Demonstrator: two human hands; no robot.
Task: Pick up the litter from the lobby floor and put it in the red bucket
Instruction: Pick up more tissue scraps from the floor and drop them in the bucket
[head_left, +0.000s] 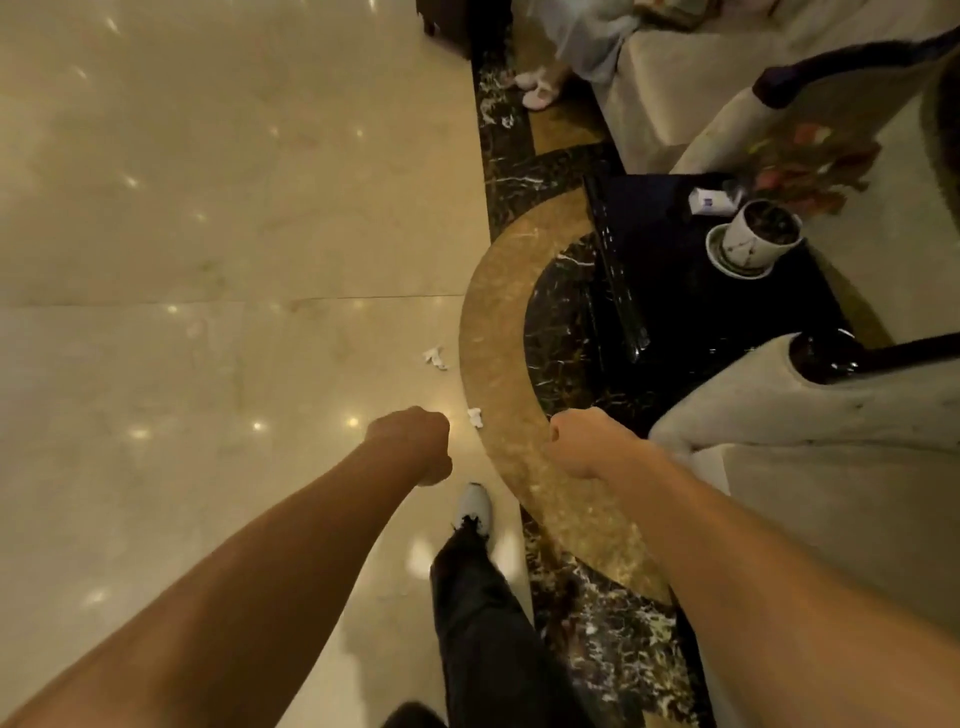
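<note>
Reaching forward over the polished cream floor (208, 208), both bare arms stretch out side by side, apart from each other. The left hand (415, 444) is curled into a loose fist with its back to the camera, and the right hand (579, 447) is curled the same way; whether either one encloses anything cannot be told, since the palms face down and away. Two bits of litter lie on the floor ahead — a crumpled white scrap (435, 357) on the cream tile just short of the curved gold inlay band (488, 332), and a smaller white scrap (475, 417) at the band's edge, between the two fists and just past them. Below the hands, a white shoe (475, 509) and a dark trouser leg (483, 613) step forward. To the right, a dark low table (675, 270) carries a white potted plant on a saucer (753, 239) and a small white box (709, 201), with pale upholstered armchairs (831, 415) on either side of it. At the top, a pair of pale slippers (535, 88) shows beside the dark marble border (498, 130). No red bucket appears in view.
</note>
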